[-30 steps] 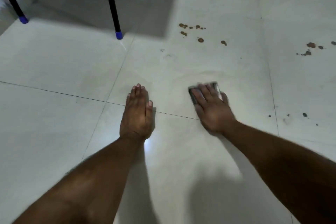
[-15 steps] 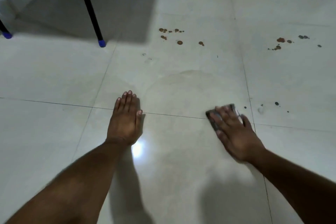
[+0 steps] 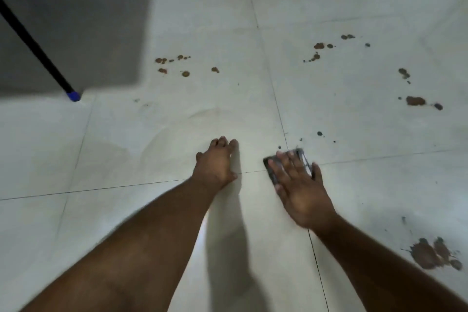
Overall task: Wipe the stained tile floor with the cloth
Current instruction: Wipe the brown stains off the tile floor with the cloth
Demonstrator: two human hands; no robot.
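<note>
Compared with half a second ago, I am seeing the right hand (image 3: 301,186) sitting closer to the left hand (image 3: 216,164), with the cloth (image 3: 272,168) now lying at the crossing of the tile seams rather than left of it. The view is also taking in more floor to the right, so a large brown smear (image 3: 430,254) is showing near the right forearm that was out of sight before.

I am counting two hands, both flat on the tile floor (image 3: 126,147). The left grip is resting with its fingers straight and together, holding nothing. The right grip is pressing down on the cloth with its fingers spread apart and straight, not curled round it; the dark cloth is peeking out from under the fingertips.

I am counting one cloth. Ahead of the left grip, one cluster of small brown spots (image 3: 184,66) is lying well apart from it. Ahead and to the right of the right grip there are two more brown groups, (image 3: 320,52) and (image 3: 415,100), plus dark specks (image 3: 319,133) just beyond the cloth. Two black legs with blue tips (image 3: 73,96) are standing far left.
</note>
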